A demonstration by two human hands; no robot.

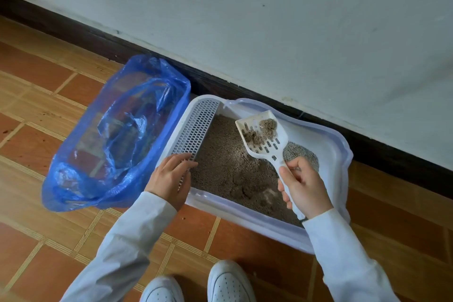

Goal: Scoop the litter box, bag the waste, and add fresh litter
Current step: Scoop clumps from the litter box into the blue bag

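A white litter box (326, 140) sits on the floor against the wall, with grey-brown litter (220, 154) inside. My right hand (304, 186) grips the handle of a white slotted scoop (263, 135), held above the litter with a few brown clumps (266, 129) on it. My left hand (171, 176) rests with straight fingers on the box's left rim, by its white grid step (198, 130). A blue plastic bag (117, 137) stands open on the floor, touching the box's left side.
The white wall (294, 32) with a dark baseboard (147, 54) runs right behind the box and bag. Orange and wood-patterned floor tiles (36, 203) spread to the left and front. My white shoes (228, 282) are at the bottom edge.
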